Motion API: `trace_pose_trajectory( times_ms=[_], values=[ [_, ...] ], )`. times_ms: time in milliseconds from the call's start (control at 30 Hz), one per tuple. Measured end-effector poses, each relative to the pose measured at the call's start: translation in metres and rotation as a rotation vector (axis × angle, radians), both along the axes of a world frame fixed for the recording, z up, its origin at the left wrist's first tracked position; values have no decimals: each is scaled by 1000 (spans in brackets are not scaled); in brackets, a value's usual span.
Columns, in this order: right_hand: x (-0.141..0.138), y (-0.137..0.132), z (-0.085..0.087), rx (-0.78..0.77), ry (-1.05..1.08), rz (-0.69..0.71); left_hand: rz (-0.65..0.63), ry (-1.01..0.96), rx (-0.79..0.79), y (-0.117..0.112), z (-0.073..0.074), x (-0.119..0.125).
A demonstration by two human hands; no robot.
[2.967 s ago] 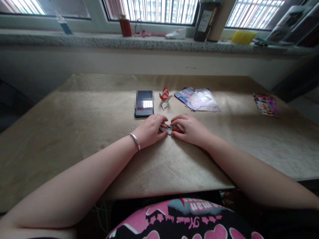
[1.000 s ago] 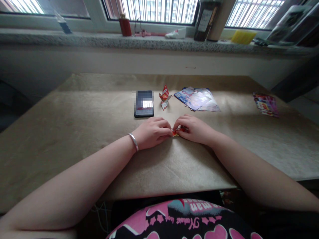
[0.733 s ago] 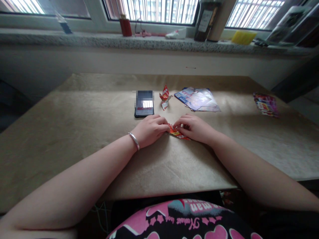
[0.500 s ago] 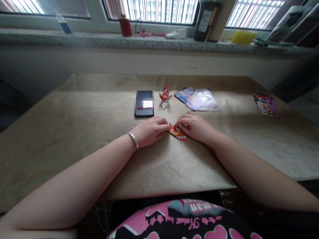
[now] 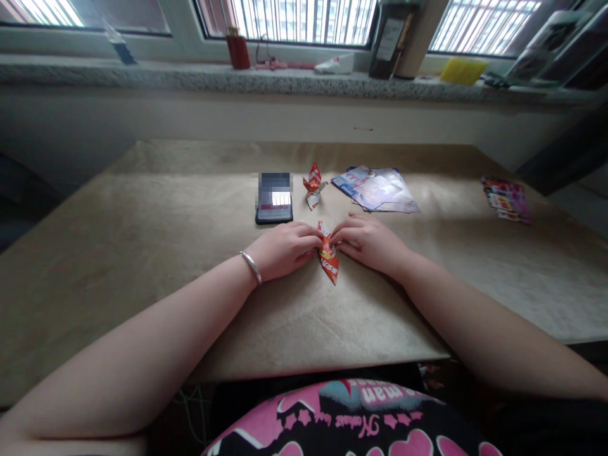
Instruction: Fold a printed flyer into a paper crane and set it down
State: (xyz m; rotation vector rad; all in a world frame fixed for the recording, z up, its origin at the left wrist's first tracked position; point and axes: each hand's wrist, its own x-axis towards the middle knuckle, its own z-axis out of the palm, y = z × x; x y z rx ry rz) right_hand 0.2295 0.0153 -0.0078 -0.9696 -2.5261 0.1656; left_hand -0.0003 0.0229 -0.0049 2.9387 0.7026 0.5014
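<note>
A folded piece of red printed paper, long and pointed at both ends, lies on the table between my hands. My left hand, with a silver bangle at its wrist, pinches the paper's left edge with closed fingers. From the other side, my right hand grips its right edge with bent fingers. Just beyond the hands stands a finished-looking folded red and white paper figure with pointed tips. A phone, its screen partly pixelated, lies to the left of that figure.
A stack of bluish printed sheets lies beyond my right hand. Further right are more colourful printed papers on the beige table. On the stone windowsill stand a red bottle, a dark container and a yellow block.
The folded paper has turned from slanting down to the right to pointing nearly straight toward me. Both hands stay on it, with slightly shifted fingers.
</note>
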Motion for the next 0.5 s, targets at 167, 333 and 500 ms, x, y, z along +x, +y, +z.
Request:
trace_pose_trajectory(
  times_ms=[167, 333, 500],
  values=[
    [0, 0, -1, 75, -36, 41, 36, 25, 100, -2, 2, 0],
    [1, 1, -1, 92, -60, 94, 84, 59, 127, -5, 5, 2],
    [-3, -5, 3, 152, -142, 127, 131, 33, 92, -5, 4, 3]
  ],
)
